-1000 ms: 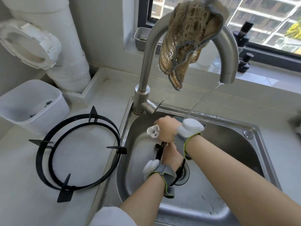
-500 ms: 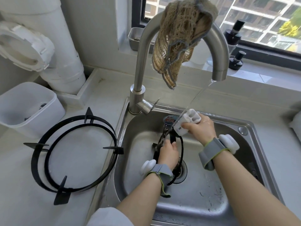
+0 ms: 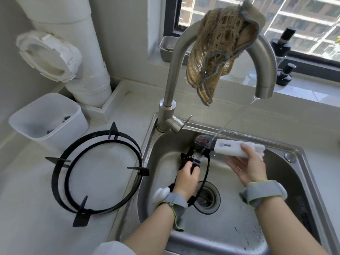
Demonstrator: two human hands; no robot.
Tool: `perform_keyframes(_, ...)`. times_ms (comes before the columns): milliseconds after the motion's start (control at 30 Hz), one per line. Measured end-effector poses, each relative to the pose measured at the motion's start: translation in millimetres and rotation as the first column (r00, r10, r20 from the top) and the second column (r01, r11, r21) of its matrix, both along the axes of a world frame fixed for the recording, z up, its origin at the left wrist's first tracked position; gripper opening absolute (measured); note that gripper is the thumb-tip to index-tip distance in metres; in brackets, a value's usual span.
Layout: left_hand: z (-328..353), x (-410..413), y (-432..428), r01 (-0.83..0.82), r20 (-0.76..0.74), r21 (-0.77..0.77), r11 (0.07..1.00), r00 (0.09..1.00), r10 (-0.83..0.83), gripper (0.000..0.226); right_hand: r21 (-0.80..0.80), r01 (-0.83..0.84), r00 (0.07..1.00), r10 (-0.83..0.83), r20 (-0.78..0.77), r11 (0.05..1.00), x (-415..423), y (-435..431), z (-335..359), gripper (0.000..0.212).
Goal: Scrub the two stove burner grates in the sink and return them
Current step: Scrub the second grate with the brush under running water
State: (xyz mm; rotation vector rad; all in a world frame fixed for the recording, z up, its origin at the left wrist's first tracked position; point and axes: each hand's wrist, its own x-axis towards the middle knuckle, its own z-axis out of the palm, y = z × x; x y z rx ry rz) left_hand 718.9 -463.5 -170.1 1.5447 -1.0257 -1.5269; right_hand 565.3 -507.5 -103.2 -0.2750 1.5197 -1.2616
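Two grates are in view. The counter grate [image 3: 97, 172] lies flat on the counter [image 3: 33, 208], left of the sink [image 3: 294, 152]. The sink grate [image 3: 207, 170] stands on edge in the basin, with its lower rim by the drain [image 3: 208, 198] and its top toward the back wall, so its ring runs near to far. The left hand [image 3: 187, 178] is clenched round the upper part, propping it upright. The right hand [image 3: 248, 167] pinches the brush [image 3: 237, 148], thumb on top and fingers beneath. The brush's long axis runs across the basin, with the bristle end pointing left at the sink grate's top, under the stream from the tap [image 3: 263, 57]. The spot to scrub therefore lies left of the right fingers and a little below them. The bristles seem just short of the metal, though spray blurs that. I judge the next stroke goes left and down along the rim.
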Motion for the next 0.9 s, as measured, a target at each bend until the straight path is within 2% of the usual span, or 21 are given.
perform_keyframes(67,-1,4,6,-0.010,-0.052,-0.023,1.000,0.999,0.009,0.031,0.084,0.033,0.970,-0.052,0.237,0.996,1,-2,-12,0.027)
perform_keyframes(133,0,7,8,-0.027,-0.074,-0.022,0.999,0.997,0.025,0.041,0.137,0.029,0.908,-0.084,0.411,0.990,9,-3,-22,0.040)
perform_keyframes(267,-3,18,19,0.071,-0.114,0.113,0.991,0.992,-0.058,0.062,0.217,-0.050,0.816,-0.086,0.572,0.975,30,-5,-26,0.042)
perform_keyframes(333,-6,21,24,0.129,-0.031,0.150,0.980,0.992,-0.126,0.072,0.258,-0.087,0.790,-0.091,0.606,0.962,36,-6,-27,0.040)
perform_keyframes(367,-6,23,24,0.098,0.045,0.168,0.981,0.993,-0.107,0.076,0.278,-0.109,0.786,-0.089,0.612,0.955,38,-6,-28,0.040)
perform_keyframes(433,-7,27,15,-0.155,0.184,0.210,0.965,0.976,0.117,0.078,0.278,-0.141,0.790,-0.061,0.610,0.950,42,-5,-30,0.040)
perform_keyframes(500,-8,34,0,-0.414,0.213,0.250,0.875,0.905,0.368,0.074,0.253,-0.157,0.813,-0.021,0.583,0.955,43,-1,-31,0.039)
perform_keyframes(533,-6,36,-10,-0.460,0.186,0.294,0.838,0.887,0.422,0.070,0.240,-0.155,0.824,-0.008,0.566,0.958,42,1,-31,0.039)
perform_keyframes(600,4,34,-25,-0.360,0.055,0.425,0.831,0.926,0.373,0.066,0.199,-0.148,0.836,0.015,0.549,0.969,35,8,-32,0.039)
perform_keyframes(667,23,27,-39,-0.147,-0.192,0.533,0.833,0.938,0.289,0.062,0.134,-0.175,0.836,0.075,0.543,0.975,26,12,-29,0.041)
perform_keyframes(733,41,20,-50,-0.043,-0.331,0.499,0.866,0.914,0.236,0.058,0.057,-0.208,0.833,0.147,0.533,0.976,20,15,-23,0.041)
perform_keyframes(833,48,9,-60,-0.090,-0.289,0.385,0.918,0.934,0.212,0.056,-0.020,-0.256,0.868,0.239,0.436,0.966,10,16,-11,0.044)
perform_keyframes(900,48,5,-53,-0.100,-0.249,0.335,0.937,0.950,0.190,0.050,-0.029,-0.228,0.916,0.224,0.332,0.973,0,17,-4,0.039)
